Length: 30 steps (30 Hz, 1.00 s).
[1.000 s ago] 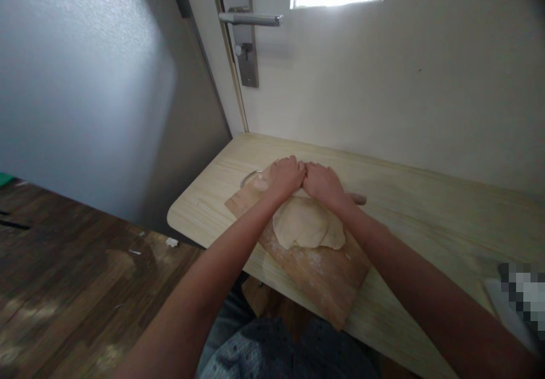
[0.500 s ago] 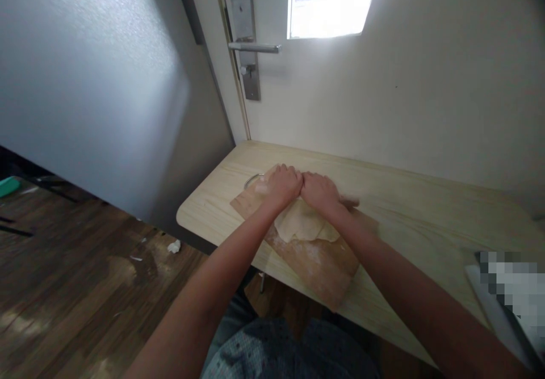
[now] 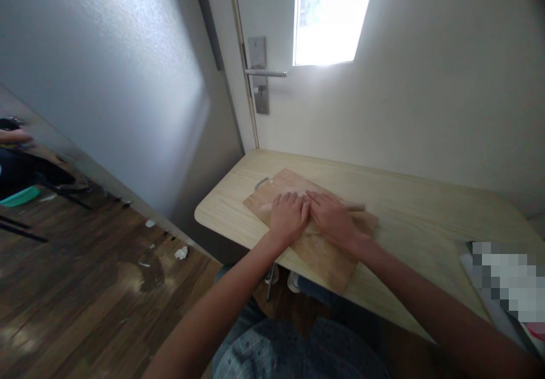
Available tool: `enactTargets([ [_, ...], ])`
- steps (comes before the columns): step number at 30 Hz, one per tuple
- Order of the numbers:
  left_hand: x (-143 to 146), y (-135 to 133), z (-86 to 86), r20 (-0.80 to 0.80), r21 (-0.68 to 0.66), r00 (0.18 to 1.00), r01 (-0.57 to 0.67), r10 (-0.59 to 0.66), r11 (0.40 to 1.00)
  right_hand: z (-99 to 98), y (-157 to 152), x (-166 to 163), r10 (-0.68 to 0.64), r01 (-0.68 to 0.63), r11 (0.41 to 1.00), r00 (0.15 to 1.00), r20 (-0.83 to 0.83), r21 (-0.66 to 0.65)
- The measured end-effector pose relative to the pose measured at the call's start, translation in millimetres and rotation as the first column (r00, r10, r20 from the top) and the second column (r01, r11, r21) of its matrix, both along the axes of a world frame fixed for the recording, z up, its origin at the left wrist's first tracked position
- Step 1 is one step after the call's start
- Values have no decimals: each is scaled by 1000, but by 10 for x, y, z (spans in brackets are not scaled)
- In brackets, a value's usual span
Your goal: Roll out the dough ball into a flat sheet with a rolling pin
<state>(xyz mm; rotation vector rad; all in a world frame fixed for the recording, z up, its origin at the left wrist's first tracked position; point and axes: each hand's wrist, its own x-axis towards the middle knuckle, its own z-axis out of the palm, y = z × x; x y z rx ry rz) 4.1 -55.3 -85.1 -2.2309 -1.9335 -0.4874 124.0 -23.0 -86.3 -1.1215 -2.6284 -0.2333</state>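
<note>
A wooden cutting board point(image 3: 330, 265) with a metal ring handle lies at an angle on the pale table. My left hand point(image 3: 289, 214) and my right hand point(image 3: 332, 217) press down side by side over a rolling pin, palms low and fingers laid out flat. One end of the rolling pin point(image 3: 356, 206) sticks out past my right hand; most of it is hidden beneath both hands. A thin sheet of dough point(image 3: 313, 227) shows only a little under and between my wrists, largely covered. Flour traces mark the board.
The pale wooden table point(image 3: 426, 237) stands against a white door with a lever handle point(image 3: 268, 73). A grey panel point(image 3: 149, 83) rises on the left. A blurred-out item point(image 3: 506, 282) lies at the table's right. Crumpled paper point(image 3: 181, 252) and a green basin point(image 3: 21, 196) are on the floor.
My hands have drawn back toward me over the dough with the rolling pin, uncovering the board's far part. Their fingers have flattened out. The view has shifted slightly.
</note>
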Motion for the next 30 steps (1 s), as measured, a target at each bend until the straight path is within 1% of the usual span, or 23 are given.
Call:
enactTargets([
  [2, -13, -112, -42, 21, 20, 1000, 11, -11, 1000, -4, -8, 111, 174, -175, 983, 984, 34, 61],
  [3, -19, -165, -58, 25, 25, 1000, 13, -14, 1000, 2, 1, 167, 234, -238, 968, 971, 54, 80],
  [5, -24, -265, -82, 23, 31, 1000, 16, -17, 999, 29, 29, 264, 282, -290, 952, 956, 81, 99],
  [8, -21, -386, -88, 20, 39, 999, 33, -34, 999, 102, 46, 343, 244, -254, 962, 964, 109, 97],
  [10, -26, -427, -69, 29, 42, 999, 35, -36, 999, 157, 28, 340, 223, -235, 968, 966, 133, 90],
  [14, -89, -387, 6, 52, -20, 999, 15, -14, 1000, 214, -19, 228, 261, -274, 960, 951, 167, 62],
  [17, -138, -312, 31, 62, -65, 998, -15, 20, 998, 185, -24, 129, 292, -297, 955, 943, 161, 7],
  [20, -124, -272, -2, 37, -39, 997, -67, 68, 997, 123, -21, 81, 272, -272, 962, 955, 117, -13],
  [24, -31, -251, -62, 13, 4, 993, -115, 115, 993, 77, -28, 86, 251, -254, 967, 962, 104, 18],
  [30, -11, -103, -64, 16, 17, 992, -127, 126, 992, 56, 67, 45, 203, -203, 979, 976, 81, -12],
])
